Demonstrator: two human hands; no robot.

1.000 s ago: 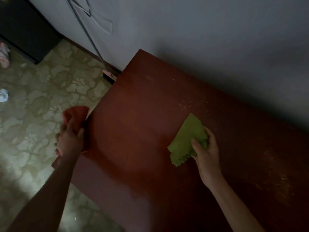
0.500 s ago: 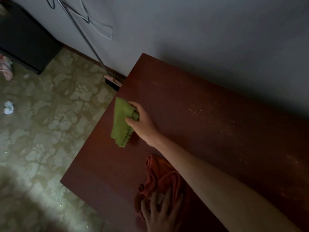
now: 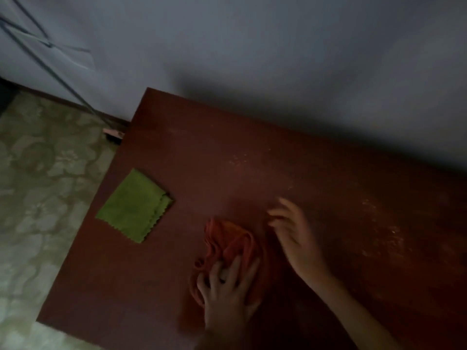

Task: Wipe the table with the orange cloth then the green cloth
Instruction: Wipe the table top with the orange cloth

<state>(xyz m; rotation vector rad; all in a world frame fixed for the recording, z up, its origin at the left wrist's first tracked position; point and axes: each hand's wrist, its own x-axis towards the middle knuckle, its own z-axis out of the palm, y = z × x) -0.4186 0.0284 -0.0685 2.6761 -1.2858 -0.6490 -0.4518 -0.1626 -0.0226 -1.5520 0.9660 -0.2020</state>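
Note:
The dark red-brown table [image 3: 252,173] fills the middle of the view, with pale dust specks on its right half. A crumpled orange cloth [image 3: 227,241] lies near the front middle, and my left hand [image 3: 227,296] presses flat on its near part with fingers spread. My right hand [image 3: 293,231] hovers just right of the orange cloth, fingers apart, holding nothing, blurred by motion. The green cloth [image 3: 134,205] lies folded and flat near the table's left edge, apart from both hands.
A grey wall [image 3: 278,59] runs along the table's far side. Patterned floor [image 3: 38,185] lies to the left. A thin metal pole [image 3: 50,69] leans on the wall, with a pink brush head [image 3: 113,133] at the table's far left corner.
My right hand let go of the green cloth at the left edge and drew back to the right, beside the orange cloth. My left hand stays pressed on the orange cloth.

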